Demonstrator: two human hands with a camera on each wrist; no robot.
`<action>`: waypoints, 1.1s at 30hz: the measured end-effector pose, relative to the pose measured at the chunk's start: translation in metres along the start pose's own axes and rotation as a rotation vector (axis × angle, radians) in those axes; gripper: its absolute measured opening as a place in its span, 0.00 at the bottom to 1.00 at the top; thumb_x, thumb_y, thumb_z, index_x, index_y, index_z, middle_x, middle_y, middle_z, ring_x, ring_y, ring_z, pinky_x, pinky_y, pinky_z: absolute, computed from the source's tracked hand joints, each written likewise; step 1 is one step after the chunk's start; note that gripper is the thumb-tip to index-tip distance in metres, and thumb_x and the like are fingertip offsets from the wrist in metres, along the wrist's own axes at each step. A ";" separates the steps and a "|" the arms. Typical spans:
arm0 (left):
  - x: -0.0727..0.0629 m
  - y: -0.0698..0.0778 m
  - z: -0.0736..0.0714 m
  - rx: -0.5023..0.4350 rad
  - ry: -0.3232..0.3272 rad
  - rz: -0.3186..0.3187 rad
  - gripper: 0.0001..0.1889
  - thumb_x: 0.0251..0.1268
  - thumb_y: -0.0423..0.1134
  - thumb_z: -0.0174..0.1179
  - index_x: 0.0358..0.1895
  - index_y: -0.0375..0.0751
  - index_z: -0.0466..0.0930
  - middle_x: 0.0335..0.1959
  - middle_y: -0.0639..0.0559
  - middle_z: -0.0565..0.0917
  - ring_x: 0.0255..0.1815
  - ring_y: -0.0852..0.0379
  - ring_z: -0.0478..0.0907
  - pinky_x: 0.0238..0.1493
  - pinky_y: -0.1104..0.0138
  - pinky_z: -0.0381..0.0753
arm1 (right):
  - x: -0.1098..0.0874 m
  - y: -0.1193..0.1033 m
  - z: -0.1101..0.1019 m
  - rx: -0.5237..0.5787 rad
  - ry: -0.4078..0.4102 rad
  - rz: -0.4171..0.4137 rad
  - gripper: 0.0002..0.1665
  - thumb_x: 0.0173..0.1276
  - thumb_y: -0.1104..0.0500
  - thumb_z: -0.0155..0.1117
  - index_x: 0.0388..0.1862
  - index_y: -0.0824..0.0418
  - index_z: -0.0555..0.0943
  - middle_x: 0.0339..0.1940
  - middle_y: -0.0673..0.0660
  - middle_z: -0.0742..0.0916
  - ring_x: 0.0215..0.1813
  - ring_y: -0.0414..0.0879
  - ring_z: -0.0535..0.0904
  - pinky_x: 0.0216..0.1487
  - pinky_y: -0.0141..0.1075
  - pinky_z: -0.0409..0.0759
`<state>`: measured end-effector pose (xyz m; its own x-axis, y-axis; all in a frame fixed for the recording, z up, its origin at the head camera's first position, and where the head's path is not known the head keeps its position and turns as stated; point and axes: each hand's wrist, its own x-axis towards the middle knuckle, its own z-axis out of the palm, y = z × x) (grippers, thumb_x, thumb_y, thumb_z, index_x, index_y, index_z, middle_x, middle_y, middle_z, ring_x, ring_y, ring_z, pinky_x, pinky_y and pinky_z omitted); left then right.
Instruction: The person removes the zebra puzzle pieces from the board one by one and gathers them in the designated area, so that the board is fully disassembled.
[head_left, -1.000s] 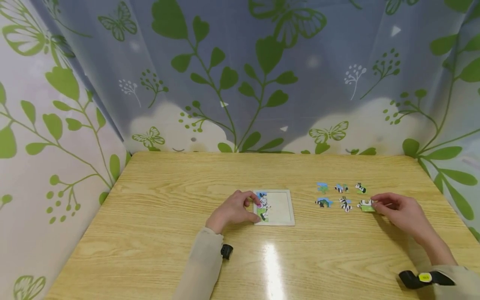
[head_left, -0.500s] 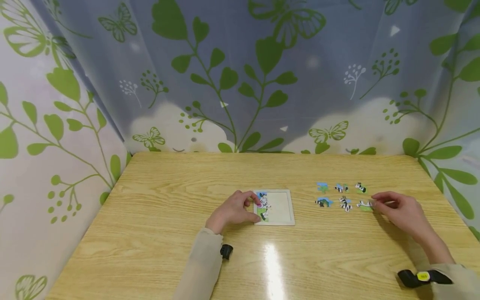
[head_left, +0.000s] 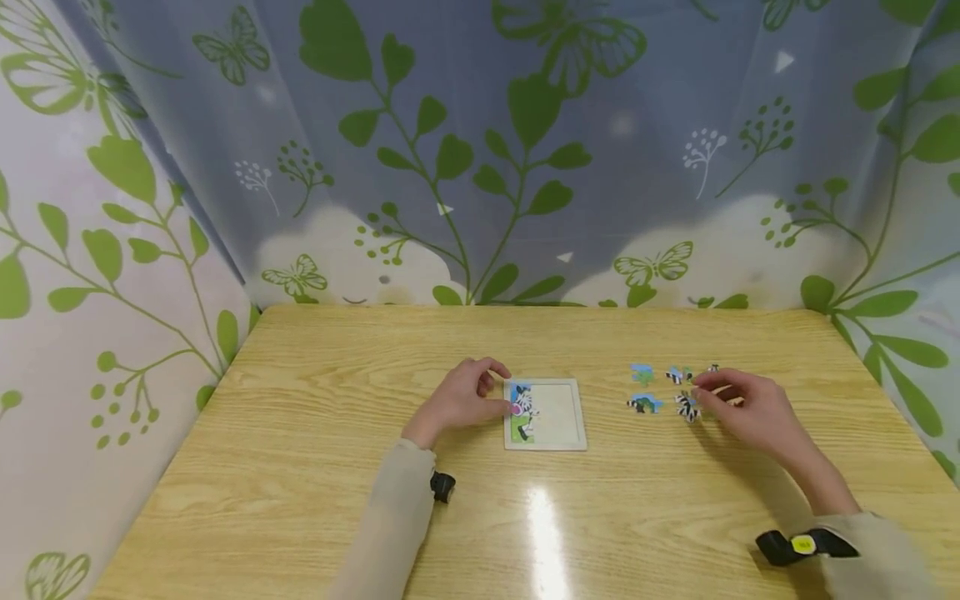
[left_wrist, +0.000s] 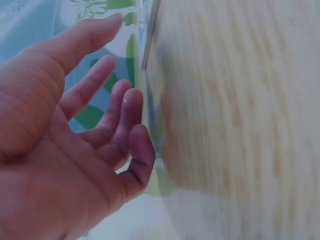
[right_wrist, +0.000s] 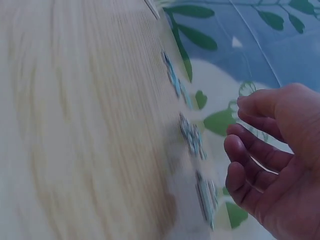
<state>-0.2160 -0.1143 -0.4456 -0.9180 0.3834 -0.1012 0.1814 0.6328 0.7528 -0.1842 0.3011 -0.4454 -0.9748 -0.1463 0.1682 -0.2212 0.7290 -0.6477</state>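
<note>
A white square puzzle frame [head_left: 559, 443] lies flat on the table, its left strip filled with a zebra picture. My left hand [head_left: 457, 404] is at the frame's left edge, thumb extended over it; in the left wrist view the fingers are loosely curled and grip nothing. My right hand [head_left: 753, 412] hovers over the right part of the loose pieces, its fingers relaxed with nothing between them in the right wrist view. Nearest it are a striped zebra piece [head_left: 686, 407] and a blue piece [head_left: 678, 376]. A green-edged piece [right_wrist: 206, 200] stays on the table, hidden by the hand in the head view.
More loose pieces lie left of the right hand: a blue-green piece [head_left: 642, 373] and a blue piece with dark stripes [head_left: 645, 405]. The wooden table [head_left: 315, 375] carries a bright glare streak in front of the frame. A leaf-patterned curtain [head_left: 420, 167] stands behind.
My right hand has left the green-edged piece at the lower right and moved left and slightly up. My left hand's fingers have lifted off the frame's filled strip and spread apart.
</note>
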 end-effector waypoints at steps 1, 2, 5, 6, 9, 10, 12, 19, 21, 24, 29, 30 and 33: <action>0.001 0.000 0.000 0.003 0.003 -0.002 0.24 0.61 0.44 0.74 0.59 0.45 0.79 0.46 0.44 0.76 0.44 0.53 0.69 0.49 0.60 0.71 | 0.002 -0.005 0.003 0.008 -0.013 -0.004 0.14 0.75 0.55 0.65 0.51 0.62 0.86 0.43 0.61 0.89 0.35 0.27 0.79 0.30 0.32 0.79; 0.002 -0.001 0.000 0.001 0.001 -0.006 0.25 0.61 0.45 0.74 0.60 0.45 0.78 0.47 0.44 0.76 0.45 0.52 0.69 0.51 0.59 0.71 | 0.004 -0.009 0.007 0.021 -0.026 -0.006 0.14 0.75 0.54 0.64 0.52 0.61 0.86 0.43 0.61 0.89 0.36 0.28 0.80 0.30 0.32 0.79; 0.005 -0.002 0.000 0.006 -0.020 -0.017 0.28 0.61 0.46 0.74 0.63 0.46 0.77 0.50 0.45 0.75 0.48 0.51 0.70 0.54 0.58 0.72 | 0.009 -0.021 0.017 0.051 -0.064 -0.014 0.14 0.76 0.53 0.64 0.52 0.60 0.85 0.44 0.60 0.90 0.37 0.34 0.82 0.30 0.33 0.79; 0.006 -0.002 0.000 0.007 -0.030 -0.022 0.29 0.61 0.46 0.74 0.64 0.46 0.77 0.51 0.45 0.75 0.49 0.52 0.69 0.54 0.58 0.72 | 0.011 -0.024 0.022 0.061 -0.074 -0.020 0.14 0.76 0.53 0.64 0.52 0.60 0.85 0.44 0.59 0.90 0.37 0.35 0.83 0.30 0.34 0.80; 0.007 -0.003 0.000 0.009 -0.060 -0.034 0.30 0.61 0.47 0.74 0.66 0.45 0.76 0.51 0.45 0.73 0.48 0.52 0.68 0.52 0.59 0.71 | 0.017 -0.033 0.035 0.082 -0.098 -0.047 0.13 0.75 0.54 0.65 0.52 0.59 0.86 0.43 0.58 0.90 0.37 0.38 0.83 0.31 0.34 0.80; 0.007 -0.003 0.000 0.010 -0.068 -0.037 0.31 0.61 0.47 0.74 0.66 0.45 0.75 0.51 0.46 0.73 0.48 0.52 0.68 0.52 0.59 0.70 | 0.020 -0.035 0.040 0.089 -0.104 -0.058 0.13 0.75 0.55 0.65 0.51 0.60 0.86 0.43 0.58 0.90 0.37 0.38 0.84 0.31 0.34 0.80; 0.008 -0.004 0.000 0.013 -0.079 -0.040 0.31 0.61 0.47 0.74 0.66 0.45 0.75 0.50 0.46 0.72 0.48 0.52 0.67 0.51 0.59 0.69 | 0.024 -0.041 0.049 0.100 -0.117 -0.081 0.12 0.74 0.56 0.66 0.51 0.60 0.86 0.43 0.57 0.90 0.37 0.38 0.83 0.31 0.33 0.80; 0.010 -0.003 0.000 0.051 -0.091 -0.044 0.31 0.61 0.48 0.73 0.66 0.45 0.75 0.52 0.46 0.72 0.49 0.53 0.67 0.52 0.59 0.70 | 0.035 -0.062 0.072 0.146 -0.167 -0.145 0.11 0.73 0.58 0.66 0.50 0.60 0.86 0.41 0.55 0.90 0.38 0.42 0.83 0.32 0.33 0.80; 0.011 -0.003 0.000 0.052 -0.092 -0.050 0.30 0.61 0.48 0.73 0.65 0.45 0.76 0.53 0.45 0.73 0.49 0.53 0.67 0.53 0.59 0.70 | 0.038 -0.069 0.079 0.155 -0.181 -0.147 0.10 0.73 0.58 0.67 0.49 0.60 0.87 0.40 0.55 0.90 0.37 0.42 0.83 0.33 0.33 0.80; 0.011 -0.004 0.001 0.052 -0.092 -0.060 0.30 0.61 0.49 0.73 0.65 0.46 0.76 0.54 0.46 0.73 0.50 0.52 0.67 0.54 0.58 0.71 | 0.041 -0.078 0.090 0.170 -0.206 -0.145 0.10 0.72 0.59 0.67 0.49 0.60 0.87 0.39 0.54 0.89 0.37 0.43 0.82 0.34 0.33 0.80; 0.012 -0.002 0.002 0.058 -0.084 -0.084 0.30 0.60 0.49 0.73 0.65 0.48 0.76 0.54 0.46 0.73 0.51 0.52 0.68 0.54 0.57 0.71 | 0.047 -0.089 0.106 0.179 -0.239 -0.152 0.10 0.71 0.59 0.68 0.48 0.61 0.86 0.37 0.53 0.88 0.36 0.42 0.81 0.36 0.33 0.80; 0.012 -0.002 0.002 0.059 -0.083 -0.089 0.30 0.60 0.49 0.73 0.65 0.48 0.76 0.55 0.46 0.73 0.51 0.52 0.68 0.55 0.57 0.71 | 0.048 -0.091 0.109 0.181 -0.244 -0.157 0.10 0.71 0.59 0.68 0.48 0.60 0.86 0.37 0.53 0.88 0.36 0.42 0.81 0.37 0.33 0.80; 0.013 -0.002 0.002 0.062 -0.080 -0.101 0.30 0.60 0.50 0.74 0.65 0.49 0.76 0.55 0.46 0.73 0.52 0.52 0.68 0.55 0.57 0.72 | 0.052 -0.095 0.118 0.179 -0.258 -0.176 0.09 0.72 0.59 0.67 0.48 0.60 0.86 0.36 0.52 0.88 0.36 0.41 0.81 0.38 0.33 0.80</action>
<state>-0.2273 -0.1095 -0.4497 -0.9019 0.3670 -0.2277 0.1134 0.7099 0.6951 -0.2171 0.1456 -0.4624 -0.8912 -0.4400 0.1106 -0.3658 0.5526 -0.7489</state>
